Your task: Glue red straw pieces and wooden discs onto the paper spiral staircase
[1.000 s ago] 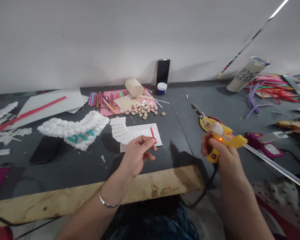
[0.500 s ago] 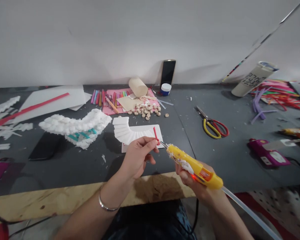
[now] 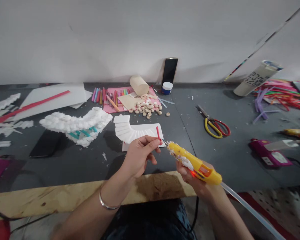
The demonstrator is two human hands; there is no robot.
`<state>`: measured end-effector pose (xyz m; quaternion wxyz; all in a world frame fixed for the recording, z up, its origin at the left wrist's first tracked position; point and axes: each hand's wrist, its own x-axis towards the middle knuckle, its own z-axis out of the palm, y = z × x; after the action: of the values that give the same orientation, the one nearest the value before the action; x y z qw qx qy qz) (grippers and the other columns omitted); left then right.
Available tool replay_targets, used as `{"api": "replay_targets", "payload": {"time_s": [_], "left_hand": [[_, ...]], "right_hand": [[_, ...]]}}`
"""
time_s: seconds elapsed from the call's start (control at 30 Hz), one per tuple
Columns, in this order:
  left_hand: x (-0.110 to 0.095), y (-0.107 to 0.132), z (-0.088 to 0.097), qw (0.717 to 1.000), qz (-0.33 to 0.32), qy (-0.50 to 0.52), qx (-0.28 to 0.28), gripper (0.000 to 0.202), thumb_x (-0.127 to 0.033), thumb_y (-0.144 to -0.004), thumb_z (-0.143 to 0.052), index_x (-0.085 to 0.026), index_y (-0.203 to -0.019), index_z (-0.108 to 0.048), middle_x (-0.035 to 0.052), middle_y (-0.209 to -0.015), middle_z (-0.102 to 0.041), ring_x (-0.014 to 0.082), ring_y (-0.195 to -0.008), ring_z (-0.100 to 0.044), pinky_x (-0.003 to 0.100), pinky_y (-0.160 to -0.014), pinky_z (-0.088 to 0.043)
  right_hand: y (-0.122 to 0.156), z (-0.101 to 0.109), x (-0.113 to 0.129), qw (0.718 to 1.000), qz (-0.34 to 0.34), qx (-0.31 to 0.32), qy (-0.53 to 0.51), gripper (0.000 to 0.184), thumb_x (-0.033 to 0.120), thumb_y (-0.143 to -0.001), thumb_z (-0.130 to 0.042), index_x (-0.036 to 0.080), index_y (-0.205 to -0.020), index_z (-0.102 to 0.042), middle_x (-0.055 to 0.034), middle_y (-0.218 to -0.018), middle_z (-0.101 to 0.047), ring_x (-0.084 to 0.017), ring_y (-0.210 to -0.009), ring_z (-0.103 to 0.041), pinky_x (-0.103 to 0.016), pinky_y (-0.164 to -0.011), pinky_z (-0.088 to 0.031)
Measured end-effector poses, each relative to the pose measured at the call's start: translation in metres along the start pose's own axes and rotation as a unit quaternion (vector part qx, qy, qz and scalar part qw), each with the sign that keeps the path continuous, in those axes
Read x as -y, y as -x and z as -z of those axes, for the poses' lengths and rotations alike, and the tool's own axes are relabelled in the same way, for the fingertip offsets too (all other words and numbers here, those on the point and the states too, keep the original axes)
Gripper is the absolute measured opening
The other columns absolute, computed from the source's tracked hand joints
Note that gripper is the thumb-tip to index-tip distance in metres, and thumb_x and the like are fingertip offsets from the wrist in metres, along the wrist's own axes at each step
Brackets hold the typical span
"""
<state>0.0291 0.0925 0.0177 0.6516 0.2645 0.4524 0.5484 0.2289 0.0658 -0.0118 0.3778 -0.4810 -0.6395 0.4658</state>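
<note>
My left hand [image 3: 139,156] pinches a short red strip [image 3: 158,133] upright between thumb and fingers, just above the table's front edge. My right hand [image 3: 196,178] grips a yellow glue gun [image 3: 193,163] with its red light on. The gun's nozzle tip touches the lower end of the red strip. A clear glue stick [image 3: 250,210] trails out of the gun's back toward the lower right. Just behind the strip lies a white fan-folded paper piece [image 3: 135,132].
A white fluffy curved piece [image 3: 73,124] and a black phone [image 3: 45,143] lie at left. Markers [image 3: 107,96], wooden beads [image 3: 146,109], a paper cup [image 3: 139,85] and an upright phone [image 3: 170,70] are at the back. Scissors [image 3: 215,125] and coloured straws [image 3: 277,91] lie at right.
My right hand has brought the glue gun from the right side across to the red strip, so its nozzle now meets the strip. My left hand has barely moved.
</note>
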Motion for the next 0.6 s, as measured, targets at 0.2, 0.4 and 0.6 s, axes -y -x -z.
{"api": "replay_targets", "payload": {"time_s": [0.2,0.4,0.6], "left_hand": [[0.0006,-0.0003,0.0002,1.000,-0.001,0.005,-0.001,0.032,-0.037,-0.057,-0.088,-0.013,-0.069,-0.069,-0.0007,-0.059,-0.061,0.0060,-0.047,-0.051,0.012,-0.030,-0.041],[0.0029,-0.0016,0.0021,1.000,-0.006,0.004,0.006,0.031,-0.036,-0.058,-0.087,-0.013,-0.070,-0.070,0.0000,-0.060,-0.061,0.0070,-0.051,-0.052,0.012,-0.031,-0.042],[0.0040,-0.0019,0.0028,1.000,-0.007,0.000,0.004,0.029,-0.035,-0.059,-0.086,-0.014,-0.070,-0.070,0.0000,-0.062,-0.061,0.0064,-0.050,-0.051,0.013,-0.031,-0.042]], "right_hand": [[0.0004,-0.0019,0.0022,1.000,-0.013,-0.022,-0.003,0.023,0.042,-0.078,-0.069,0.023,-0.067,-0.062,0.0018,-0.055,-0.050,-0.013,-0.048,-0.045,-0.026,-0.042,-0.038],[-0.0036,-0.0022,0.0029,0.999,-0.029,-0.028,0.019,0.017,0.032,-0.075,-0.068,0.020,-0.066,-0.060,0.0024,-0.056,-0.051,-0.011,-0.048,-0.044,-0.024,-0.043,-0.038],[-0.0030,-0.0011,0.0045,0.999,-0.008,-0.017,0.049,0.017,0.031,-0.077,-0.065,0.019,-0.067,-0.059,0.0017,-0.061,-0.056,-0.011,-0.052,-0.049,-0.022,-0.046,-0.041]]}}
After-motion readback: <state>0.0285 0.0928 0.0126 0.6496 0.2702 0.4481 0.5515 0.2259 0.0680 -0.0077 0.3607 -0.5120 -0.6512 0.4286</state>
